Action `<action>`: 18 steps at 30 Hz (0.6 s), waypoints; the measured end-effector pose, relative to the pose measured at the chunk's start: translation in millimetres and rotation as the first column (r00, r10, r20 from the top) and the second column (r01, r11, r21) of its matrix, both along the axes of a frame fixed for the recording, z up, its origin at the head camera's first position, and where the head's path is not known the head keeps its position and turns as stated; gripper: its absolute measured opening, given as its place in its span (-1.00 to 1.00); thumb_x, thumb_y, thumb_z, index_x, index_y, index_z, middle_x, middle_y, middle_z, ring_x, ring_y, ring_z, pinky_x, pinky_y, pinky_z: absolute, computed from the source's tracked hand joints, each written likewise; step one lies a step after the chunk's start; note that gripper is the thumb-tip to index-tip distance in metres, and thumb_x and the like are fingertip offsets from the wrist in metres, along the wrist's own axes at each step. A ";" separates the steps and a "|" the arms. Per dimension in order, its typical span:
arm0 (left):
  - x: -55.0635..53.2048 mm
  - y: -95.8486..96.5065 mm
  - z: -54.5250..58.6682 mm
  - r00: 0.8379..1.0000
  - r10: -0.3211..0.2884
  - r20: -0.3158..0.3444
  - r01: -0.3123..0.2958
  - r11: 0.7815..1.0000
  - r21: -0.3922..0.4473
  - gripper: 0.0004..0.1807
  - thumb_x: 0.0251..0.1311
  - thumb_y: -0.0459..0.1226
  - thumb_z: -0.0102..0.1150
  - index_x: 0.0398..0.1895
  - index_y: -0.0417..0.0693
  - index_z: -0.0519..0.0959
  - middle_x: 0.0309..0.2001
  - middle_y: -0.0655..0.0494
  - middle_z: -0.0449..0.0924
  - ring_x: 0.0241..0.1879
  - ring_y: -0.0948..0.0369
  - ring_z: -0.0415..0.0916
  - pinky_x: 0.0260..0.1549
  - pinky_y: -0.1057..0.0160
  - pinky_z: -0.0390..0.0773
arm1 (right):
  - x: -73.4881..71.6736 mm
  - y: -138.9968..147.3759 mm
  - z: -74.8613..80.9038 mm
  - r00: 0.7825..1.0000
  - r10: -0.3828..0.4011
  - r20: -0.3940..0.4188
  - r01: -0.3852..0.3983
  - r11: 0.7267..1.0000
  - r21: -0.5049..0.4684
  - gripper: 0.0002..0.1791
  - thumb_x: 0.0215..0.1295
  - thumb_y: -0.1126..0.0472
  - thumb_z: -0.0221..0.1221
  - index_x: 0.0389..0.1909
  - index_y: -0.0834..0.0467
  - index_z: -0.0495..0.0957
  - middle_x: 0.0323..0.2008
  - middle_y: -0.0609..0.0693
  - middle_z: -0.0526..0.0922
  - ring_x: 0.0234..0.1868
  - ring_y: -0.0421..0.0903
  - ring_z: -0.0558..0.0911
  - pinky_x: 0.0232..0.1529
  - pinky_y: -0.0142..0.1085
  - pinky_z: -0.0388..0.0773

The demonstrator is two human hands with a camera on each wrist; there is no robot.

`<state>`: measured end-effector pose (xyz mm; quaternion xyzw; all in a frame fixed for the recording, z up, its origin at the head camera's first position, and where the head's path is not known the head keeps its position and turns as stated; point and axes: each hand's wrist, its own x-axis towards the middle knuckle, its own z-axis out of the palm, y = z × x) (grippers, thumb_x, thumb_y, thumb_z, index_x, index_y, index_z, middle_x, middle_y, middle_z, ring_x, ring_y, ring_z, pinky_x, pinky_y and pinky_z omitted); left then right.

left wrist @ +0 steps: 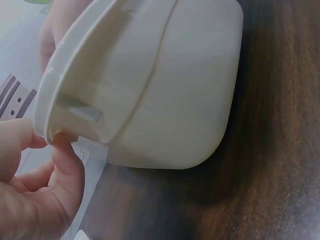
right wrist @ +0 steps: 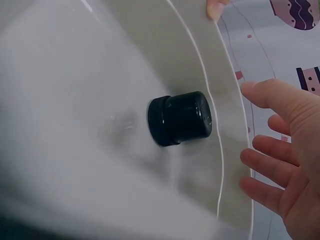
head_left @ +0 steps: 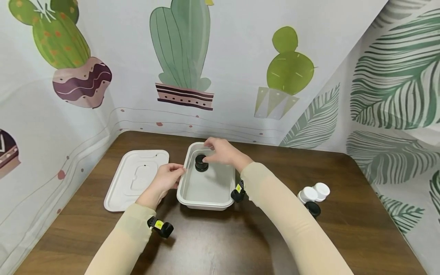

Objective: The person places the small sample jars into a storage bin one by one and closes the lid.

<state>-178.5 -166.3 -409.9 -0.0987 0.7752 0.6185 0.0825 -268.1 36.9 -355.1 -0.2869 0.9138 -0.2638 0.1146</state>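
Note:
A pale plastic bin (head_left: 206,193) sits on the table, its inside facing up. Thumb and finger of my left hand (head_left: 167,177) pinch its left rim, as the left wrist view also shows. Inside, toward the far left corner, a small black jar (right wrist: 181,120) stands on the bin's floor. Over the far part of the bin is my right hand (head_left: 224,152), fingers spread, its thumb overlapping the jar in the head view. In the right wrist view this hand's fingertips (right wrist: 252,187) are right at the bin's rim, apart from the jar, and hold nothing.
A white lid (head_left: 118,193) lies flat on the brown table (head_left: 220,244), left of the bin. On the right, beside my right forearm, white jars (head_left: 309,193) stand close to a black one (head_left: 313,209). A patterned cloth (head_left: 237,76) hangs behind the table.

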 end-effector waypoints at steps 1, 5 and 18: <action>0.0 0.2 -0.1 1.000 0.001 0.001 -0.001 1.000 -0.001 -0.58 0.24 -0.28 0.06 0.08 -0.39 0.42 -0.29 -0.04 0.58 -0.46 0.28 0.53 -0.52 0.30 0.60 | 0.6 1.4 0.5 1.000 0.004 0.001 -0.004 1.000 0.003 -0.35 0.07 0.04 0.34 0.18 0.15 0.39 0.17 0.07 0.51 0.21 0.04 0.48 0.20 -0.16 0.43; 0.2 -0.1 -0.3 1.000 0.003 0.003 -0.003 1.000 0.002 -0.58 0.24 -0.27 0.05 0.08 -0.39 0.41 -0.26 -0.06 0.57 -0.44 0.27 0.53 -0.51 0.30 0.61 | 2.4 6.0 0.1 1.000 0.019 -0.010 -0.019 1.000 0.011 -0.34 0.07 0.04 0.33 0.18 0.17 0.39 0.17 0.08 0.51 0.20 0.05 0.49 0.20 -0.17 0.43; 1.1 2.0 3.0 1.000 -0.011 0.005 0.011 1.000 -0.022 -0.59 0.26 -0.25 0.04 0.09 -0.35 0.43 -0.23 -0.08 0.59 -0.43 0.28 0.56 -0.49 0.31 0.61 | 3.9 22.8 -2.5 0.998 0.022 -0.055 -0.022 1.000 -0.003 -0.39 0.08 0.03 0.32 0.14 0.17 0.43 0.12 0.08 0.55 0.16 0.02 0.53 0.18 -0.18 0.45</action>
